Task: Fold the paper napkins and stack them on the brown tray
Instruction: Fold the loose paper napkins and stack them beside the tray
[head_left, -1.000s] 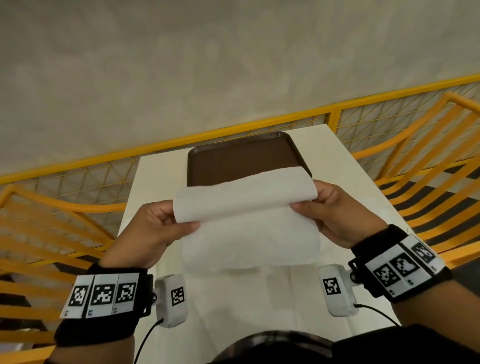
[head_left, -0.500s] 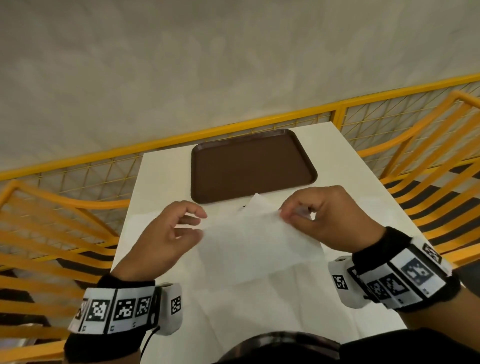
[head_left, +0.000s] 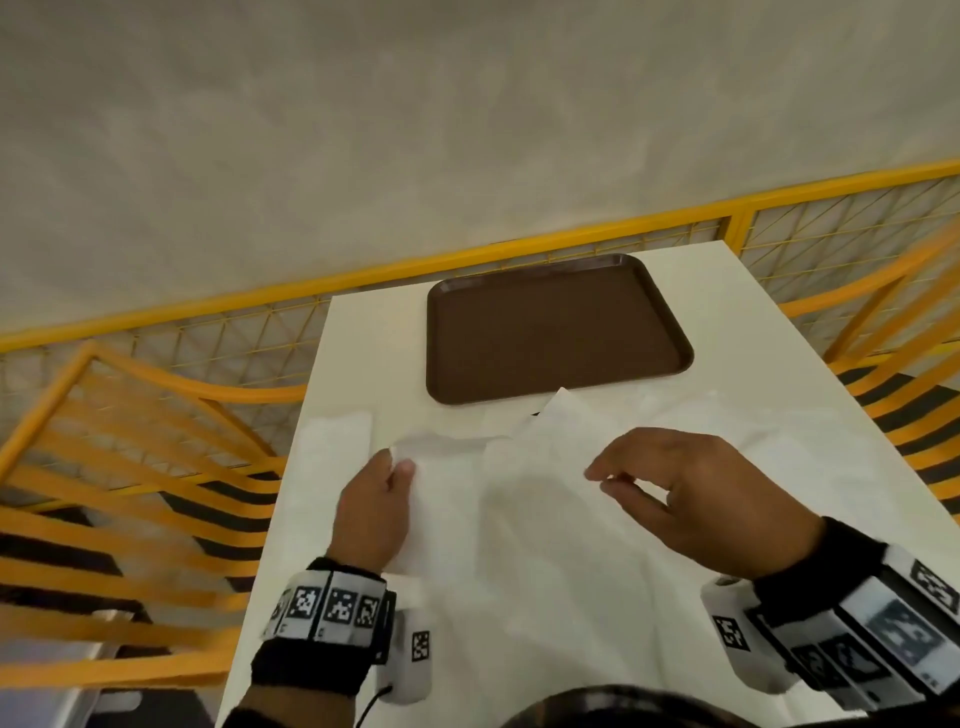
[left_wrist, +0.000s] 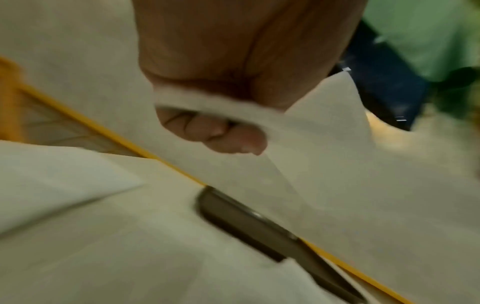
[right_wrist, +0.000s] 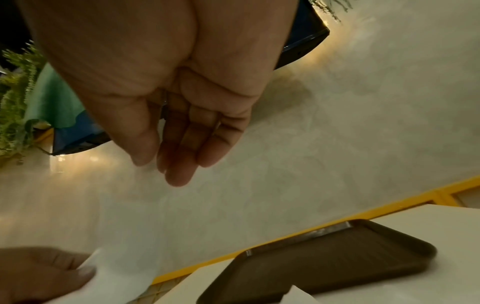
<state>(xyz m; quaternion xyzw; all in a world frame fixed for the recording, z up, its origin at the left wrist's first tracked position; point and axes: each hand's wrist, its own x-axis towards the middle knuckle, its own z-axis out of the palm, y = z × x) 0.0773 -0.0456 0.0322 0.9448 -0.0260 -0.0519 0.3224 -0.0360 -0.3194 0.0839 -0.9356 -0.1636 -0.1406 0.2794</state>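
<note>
the white table (head_left: 363, 332) is viewed from head height, forward and down. each wrist view is taken close under a palm, looking along the fingers toward the far wall. the brown tray (head_left: 556, 332) (left_wrist: 259, 228) (right_wrist: 324, 257) is shared by all three.
</note>
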